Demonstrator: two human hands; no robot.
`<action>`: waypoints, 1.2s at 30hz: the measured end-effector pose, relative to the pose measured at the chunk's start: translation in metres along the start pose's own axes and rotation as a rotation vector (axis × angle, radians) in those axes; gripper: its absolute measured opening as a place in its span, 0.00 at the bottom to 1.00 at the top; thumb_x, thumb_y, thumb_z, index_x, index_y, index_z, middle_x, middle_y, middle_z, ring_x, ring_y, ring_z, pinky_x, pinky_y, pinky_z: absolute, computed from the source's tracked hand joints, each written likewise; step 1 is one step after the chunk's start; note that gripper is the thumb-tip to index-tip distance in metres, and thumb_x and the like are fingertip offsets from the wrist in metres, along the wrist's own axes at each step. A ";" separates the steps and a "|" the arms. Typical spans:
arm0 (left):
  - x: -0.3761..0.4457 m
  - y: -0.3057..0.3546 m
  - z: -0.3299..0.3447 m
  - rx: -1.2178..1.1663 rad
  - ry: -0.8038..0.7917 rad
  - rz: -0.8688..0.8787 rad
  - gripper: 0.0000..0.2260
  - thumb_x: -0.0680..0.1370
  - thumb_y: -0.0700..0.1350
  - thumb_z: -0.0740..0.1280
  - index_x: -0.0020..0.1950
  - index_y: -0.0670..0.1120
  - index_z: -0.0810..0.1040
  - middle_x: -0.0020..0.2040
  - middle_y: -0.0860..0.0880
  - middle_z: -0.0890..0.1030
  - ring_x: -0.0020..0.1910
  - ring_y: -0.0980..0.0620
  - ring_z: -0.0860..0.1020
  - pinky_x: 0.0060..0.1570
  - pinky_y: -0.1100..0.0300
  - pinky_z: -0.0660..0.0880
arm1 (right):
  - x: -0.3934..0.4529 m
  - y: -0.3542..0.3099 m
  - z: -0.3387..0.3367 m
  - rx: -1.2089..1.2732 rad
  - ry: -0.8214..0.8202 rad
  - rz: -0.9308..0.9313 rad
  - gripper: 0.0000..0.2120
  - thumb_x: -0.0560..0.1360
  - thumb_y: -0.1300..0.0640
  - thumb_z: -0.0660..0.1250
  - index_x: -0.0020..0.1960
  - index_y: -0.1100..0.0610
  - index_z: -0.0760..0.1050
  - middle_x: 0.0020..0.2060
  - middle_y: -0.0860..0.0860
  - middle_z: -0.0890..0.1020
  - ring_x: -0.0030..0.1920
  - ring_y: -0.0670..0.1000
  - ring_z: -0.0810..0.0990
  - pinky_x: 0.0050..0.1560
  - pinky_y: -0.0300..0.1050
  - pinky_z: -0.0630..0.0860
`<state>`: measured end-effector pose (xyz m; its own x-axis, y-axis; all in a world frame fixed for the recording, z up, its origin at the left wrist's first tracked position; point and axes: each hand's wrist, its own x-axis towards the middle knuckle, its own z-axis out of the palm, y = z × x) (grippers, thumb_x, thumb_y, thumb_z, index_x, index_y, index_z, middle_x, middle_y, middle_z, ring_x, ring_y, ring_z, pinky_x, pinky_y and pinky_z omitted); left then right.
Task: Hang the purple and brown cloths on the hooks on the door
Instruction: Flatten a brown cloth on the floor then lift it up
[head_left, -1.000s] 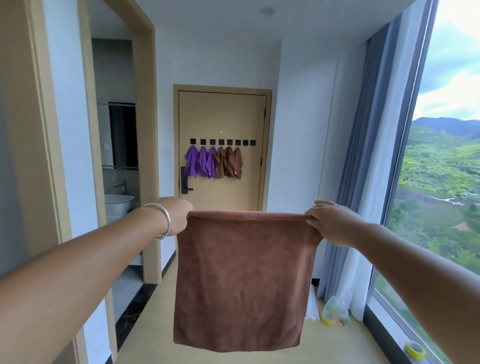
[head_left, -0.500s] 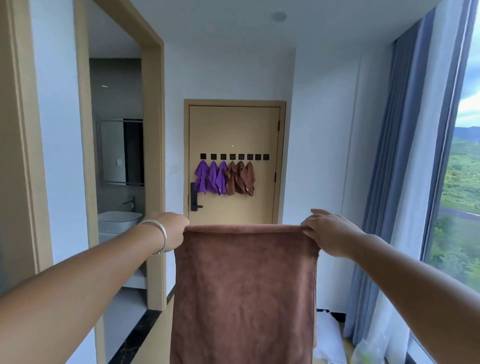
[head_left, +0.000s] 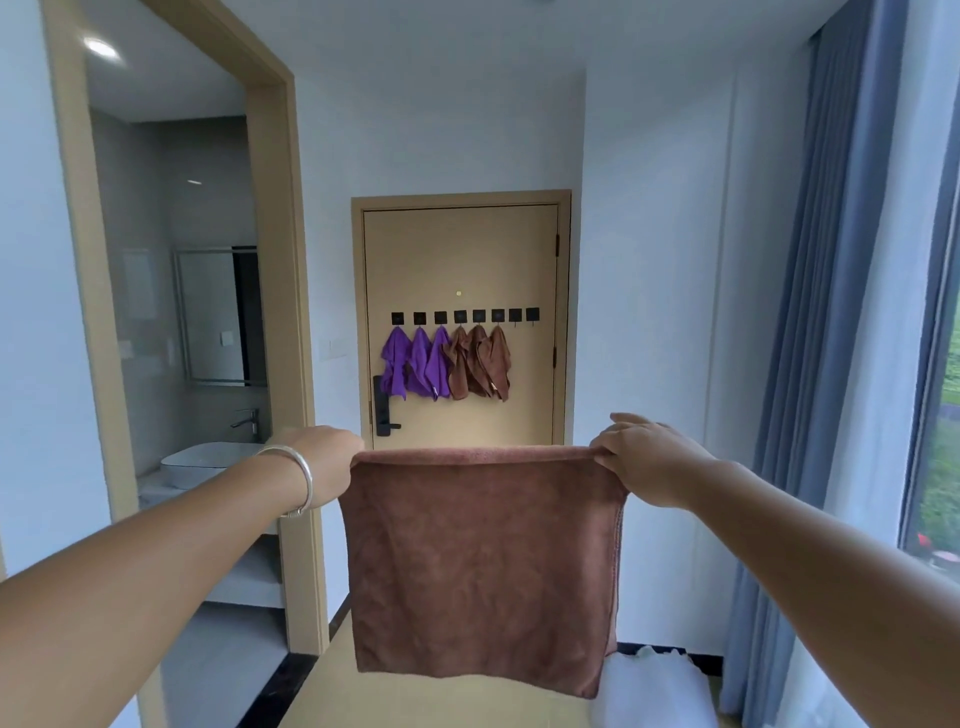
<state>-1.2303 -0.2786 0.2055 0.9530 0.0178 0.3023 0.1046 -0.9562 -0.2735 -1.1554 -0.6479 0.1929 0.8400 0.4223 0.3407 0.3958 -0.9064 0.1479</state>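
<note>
A brown cloth (head_left: 483, 566) hangs flat in front of me, stretched between my hands. My left hand (head_left: 327, 462) pinches its top left corner and my right hand (head_left: 644, 460) pinches its top right corner. Ahead stands the tan door (head_left: 462, 249) with a row of black hooks (head_left: 465, 315). Three purple cloths (head_left: 415, 364) hang on the left hooks and three brown cloths (head_left: 480, 364) beside them. The two hooks at the right end (head_left: 523, 314) are bare.
A bathroom doorway (head_left: 275, 312) with a sink (head_left: 208, 460) opens on the left. Blue curtains (head_left: 831, 338) and a window run along the right. A white bag (head_left: 649, 686) lies on the floor by the right wall. A black door handle (head_left: 382, 410) sits on the door's left side.
The view has swung left and moved toward the door, which looks larger. Both hands still hold the brown cloth spread out as before.
</note>
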 end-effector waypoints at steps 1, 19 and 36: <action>0.012 -0.001 0.004 0.004 -0.002 0.003 0.11 0.76 0.38 0.54 0.38 0.52 0.69 0.36 0.53 0.73 0.35 0.53 0.72 0.33 0.60 0.65 | 0.010 0.003 0.004 0.000 -0.005 0.003 0.18 0.83 0.47 0.50 0.63 0.48 0.75 0.64 0.44 0.76 0.75 0.48 0.58 0.73 0.49 0.59; 0.282 -0.079 0.131 -0.056 0.079 0.084 0.11 0.75 0.39 0.54 0.42 0.52 0.72 0.38 0.52 0.77 0.33 0.53 0.72 0.29 0.60 0.62 | 0.256 0.013 0.091 0.019 0.013 0.063 0.17 0.83 0.49 0.50 0.62 0.45 0.76 0.63 0.41 0.76 0.74 0.47 0.58 0.70 0.47 0.60; 0.488 -0.058 0.205 -0.028 0.036 0.125 0.09 0.75 0.37 0.55 0.46 0.47 0.71 0.36 0.51 0.69 0.37 0.49 0.71 0.36 0.59 0.65 | 0.446 0.092 0.193 0.039 -0.050 0.091 0.18 0.83 0.48 0.49 0.60 0.48 0.77 0.59 0.42 0.77 0.74 0.45 0.58 0.70 0.46 0.62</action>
<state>-0.7130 -0.1550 0.1818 0.9473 -0.1119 0.3001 -0.0228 -0.9581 -0.2854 -0.6723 -0.5405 0.1790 0.8901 0.3395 0.3040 0.3304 -0.9402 0.0824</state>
